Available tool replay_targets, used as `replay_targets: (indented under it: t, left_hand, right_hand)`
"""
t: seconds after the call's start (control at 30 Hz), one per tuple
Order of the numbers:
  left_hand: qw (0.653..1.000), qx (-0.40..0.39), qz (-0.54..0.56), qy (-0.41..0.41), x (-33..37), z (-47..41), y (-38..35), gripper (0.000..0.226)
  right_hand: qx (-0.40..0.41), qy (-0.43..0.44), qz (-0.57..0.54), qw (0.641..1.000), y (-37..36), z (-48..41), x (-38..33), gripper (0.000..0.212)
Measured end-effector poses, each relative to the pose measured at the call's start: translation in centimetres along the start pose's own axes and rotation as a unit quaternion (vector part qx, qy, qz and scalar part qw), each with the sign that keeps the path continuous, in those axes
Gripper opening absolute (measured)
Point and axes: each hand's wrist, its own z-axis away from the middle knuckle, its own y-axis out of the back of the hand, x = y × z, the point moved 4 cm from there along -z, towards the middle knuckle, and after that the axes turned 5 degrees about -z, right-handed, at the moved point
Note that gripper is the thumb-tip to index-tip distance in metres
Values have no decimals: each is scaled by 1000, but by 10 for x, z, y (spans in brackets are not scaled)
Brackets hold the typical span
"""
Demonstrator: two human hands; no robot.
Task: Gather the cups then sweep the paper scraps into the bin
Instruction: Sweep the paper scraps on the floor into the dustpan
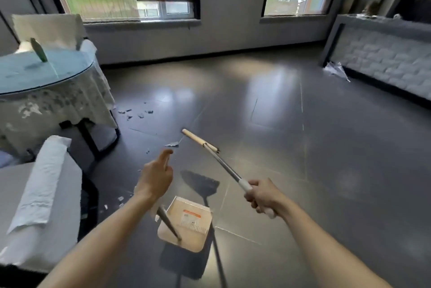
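My right hand [261, 196] grips the white end of a broom's metal pole [224, 164]. The pole's pale wooden end [200, 140] hangs over the floor and throws a fan-shaped shadow [200, 182]. My left hand [156, 180] hovers with relaxed fingers and holds nothing, just above the grey handle [168, 220] of a beige dustpan [186, 222] on the floor. Paper scraps lie in a cluster [137, 112] by the table. One scrap [172, 144] lies near the broom end, and small bits [121, 199] lie left of the dustpan. No cup or bin is in view.
A round glass-topped table [46, 73] with a lace cloth stands at the left, with a green object [38, 50] on it. Covered chairs stand behind it [46, 31] and at the near left [42, 182]. A crumpled paper [335, 70] lies by a white padded panel [384, 61].
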Motion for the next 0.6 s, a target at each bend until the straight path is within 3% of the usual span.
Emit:
replay_targets:
  t: [0.2,0.4,0.6]
  left_hand:
    - [993,75,31,84,-4,-148,-36,39]
    - [988,79,53,118,-17,-333,-82,36]
    - [982,94,64,150,-18,-506,-79,36]
  right_hand:
    - [-70,18,65,995,27,-176,-97,16]
    - [-118,25,84,989,24,-363,-196,20]
    - [-165,29,97,981,22,-518,-308,22]
